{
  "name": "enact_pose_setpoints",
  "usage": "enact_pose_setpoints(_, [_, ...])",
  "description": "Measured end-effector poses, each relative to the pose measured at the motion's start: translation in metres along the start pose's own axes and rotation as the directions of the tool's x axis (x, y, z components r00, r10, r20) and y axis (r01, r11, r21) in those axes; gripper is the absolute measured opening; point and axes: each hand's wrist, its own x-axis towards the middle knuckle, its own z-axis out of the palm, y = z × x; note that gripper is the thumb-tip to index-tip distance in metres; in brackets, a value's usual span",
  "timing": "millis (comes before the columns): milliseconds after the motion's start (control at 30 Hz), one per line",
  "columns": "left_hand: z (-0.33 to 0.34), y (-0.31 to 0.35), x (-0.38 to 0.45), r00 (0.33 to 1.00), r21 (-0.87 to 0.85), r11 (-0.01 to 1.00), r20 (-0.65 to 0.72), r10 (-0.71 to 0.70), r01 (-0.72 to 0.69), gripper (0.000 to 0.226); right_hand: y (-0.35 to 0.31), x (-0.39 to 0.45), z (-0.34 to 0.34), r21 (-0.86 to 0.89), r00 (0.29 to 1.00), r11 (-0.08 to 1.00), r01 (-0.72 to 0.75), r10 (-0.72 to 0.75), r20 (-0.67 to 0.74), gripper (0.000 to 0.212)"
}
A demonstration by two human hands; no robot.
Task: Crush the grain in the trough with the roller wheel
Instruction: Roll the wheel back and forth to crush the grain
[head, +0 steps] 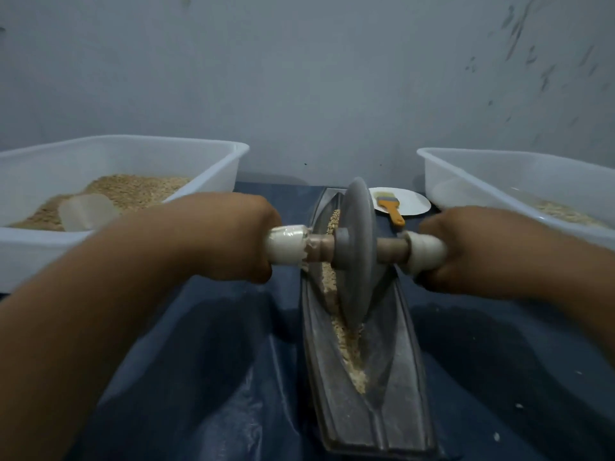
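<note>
At the centre of the frame the roller wheel [357,251] stands upright in the long metal trough [399,361], its rim sunk in the grain [349,347] that lines the groove. The left hand [233,237] wraps the white-taped axle grip at centre left; the right hand [472,247] clasps the matching grip at centre right. To crush well, both fists should press down evenly, keep the axle level and the disc in the groove, and roll the full length so that grain at the near end is also reached.
</note>
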Motion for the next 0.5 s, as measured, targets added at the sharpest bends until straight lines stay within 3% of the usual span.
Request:
enact_pose_setpoints(100, [-0.015,0.000,-0.018,0.986,-0.023,0.998,0.153,0.068,-0.065,0.023,-0.002,-0.022,-0.021,0.249,0.936,0.968,-0.029,-0.061,0.345,0.042])
enact_pose_setpoints(200, [-0.017,0.002,-0.018,0.984,-0.041,0.998,0.169,0.059,-0.053,0.026,-0.003,-0.025,-0.025,0.301,0.910,0.951,-0.075,-0.058,0.411,0.042])
enact_pose_setpoints(300, [-0.001,0.003,-0.002,1.000,-0.062,0.998,0.003,-0.011,0.011,0.017,-0.003,-0.010,-0.007,0.141,0.990,0.989,-0.050,0.030,0.141,0.031])
enact_pose_setpoints(400, [0.011,0.004,0.011,0.975,-0.002,0.999,-0.221,-0.037,0.037,0.019,-0.010,0.007,0.016,-0.072,0.974,0.991,-0.114,0.098,-0.202,0.022])
enact_pose_setpoints(500, [0.008,0.002,0.010,0.988,0.002,0.999,-0.150,-0.037,0.038,0.014,-0.009,0.010,0.015,-0.085,0.981,0.994,-0.063,0.046,-0.188,0.022])
